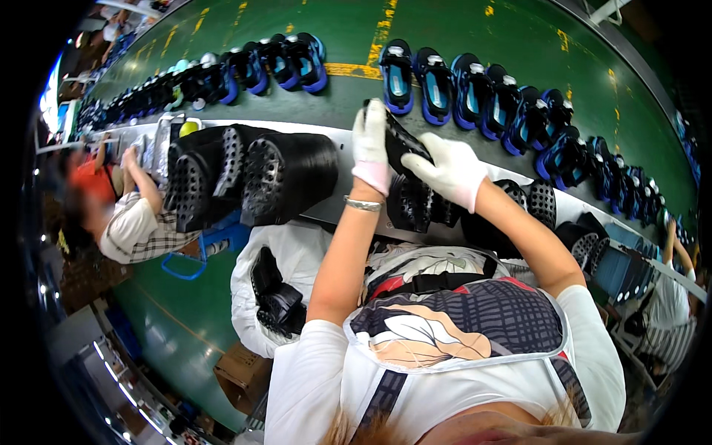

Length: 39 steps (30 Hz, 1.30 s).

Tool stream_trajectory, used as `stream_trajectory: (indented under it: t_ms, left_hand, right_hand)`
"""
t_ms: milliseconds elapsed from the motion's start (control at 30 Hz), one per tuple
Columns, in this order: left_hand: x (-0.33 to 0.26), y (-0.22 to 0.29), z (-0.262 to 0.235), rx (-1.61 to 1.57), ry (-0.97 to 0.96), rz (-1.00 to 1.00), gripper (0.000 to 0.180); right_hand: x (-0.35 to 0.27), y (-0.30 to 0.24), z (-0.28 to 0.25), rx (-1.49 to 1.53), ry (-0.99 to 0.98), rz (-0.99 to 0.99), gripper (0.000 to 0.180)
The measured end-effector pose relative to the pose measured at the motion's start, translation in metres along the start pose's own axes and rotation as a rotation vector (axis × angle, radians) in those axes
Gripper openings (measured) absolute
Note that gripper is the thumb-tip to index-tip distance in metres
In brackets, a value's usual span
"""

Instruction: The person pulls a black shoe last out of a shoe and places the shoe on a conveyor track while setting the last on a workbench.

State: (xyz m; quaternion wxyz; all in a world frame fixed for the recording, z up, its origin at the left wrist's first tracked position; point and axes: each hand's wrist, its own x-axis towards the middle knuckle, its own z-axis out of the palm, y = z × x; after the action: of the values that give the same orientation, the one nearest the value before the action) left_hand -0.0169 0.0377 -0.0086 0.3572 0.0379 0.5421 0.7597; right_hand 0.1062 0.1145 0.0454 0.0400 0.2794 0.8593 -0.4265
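My left hand [372, 144], in a white glove, grips one side of a black insole [403, 137] with holes along it. From the other side my right hand [450, 165], also gloved in white, is closed on the same insole with thumb and fingers. The insole is held tilted above the white ledge, and its lower part is hidden by my right hand. Right below my hands lies a stack of black insoles [409, 202] with knobbly, perforated faces. To the left of my left hand stands a larger stack of black insoles [291, 178].
Beyond the ledge, black-and-blue shoes [436, 85] stand in rows on a green conveyor [348, 93] with yellow markings. A white bag [248, 315] holding black insoles is at my left. A cardboard box [241, 378] stands on the floor. Another person [137, 222] sits farther left, beside a blue stool [185, 263].
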Motion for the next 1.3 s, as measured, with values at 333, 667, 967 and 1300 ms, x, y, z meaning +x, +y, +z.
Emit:
stream_trajectory:
  t_ms: [333, 667, 967, 1300]
  left_hand:
    - [0.083, -0.063, -0.035, 1.195, -0.308, 0.548, 0.027]
    - [0.126, -0.092, -0.02, 1.413, -0.387, 0.545, 0.017]
    - [0.136, -0.095, -0.007, 1.404, -0.297, 0.105, 0.025]
    - [0.144, -0.091, -0.001, 1.486, -0.269, 0.046, 0.022]
  right_hand:
    - [0.106, 0.051, -0.028, -0.414, -0.089, 0.19, 0.05]
    - [0.2, 0.034, -0.055, -0.62, -0.307, 0.278, 0.051]
    - [0.23, 0.062, 0.024, -0.685, -0.053, 0.281, 0.026]
    - [0.244, 0.053, 0.021, -0.674, -0.163, 0.293, 0.032]
